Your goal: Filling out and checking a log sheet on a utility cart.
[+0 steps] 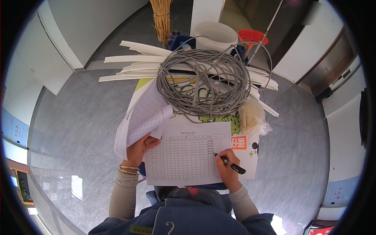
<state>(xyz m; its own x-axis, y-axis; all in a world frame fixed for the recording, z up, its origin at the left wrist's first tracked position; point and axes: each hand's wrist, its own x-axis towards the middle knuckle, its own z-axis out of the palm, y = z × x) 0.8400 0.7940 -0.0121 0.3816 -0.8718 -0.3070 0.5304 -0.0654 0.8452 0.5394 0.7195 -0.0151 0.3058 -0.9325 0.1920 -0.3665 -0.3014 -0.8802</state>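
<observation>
A black pen (233, 166) is gripped in my right hand (227, 169), its tip at the right-hand columns of a printed form (185, 167). Handwriting fills several upper rows of that column. My left hand (138, 151) lies at the form's left edge, with its thumb and fingers on the paper. Over that hand curl several gridded sheets (145, 117), folded back to the left. The form rests on a board (248, 164) printed with coloured graphics.
A big coil of grey cable (205, 108) lies beyond the form, over white plastic trunking strips (132, 59). A clear plastic bag (254, 117) sits at its right. Behind stand a white bucket (216, 35), a straw broom (161, 20) and a red brush (252, 36).
</observation>
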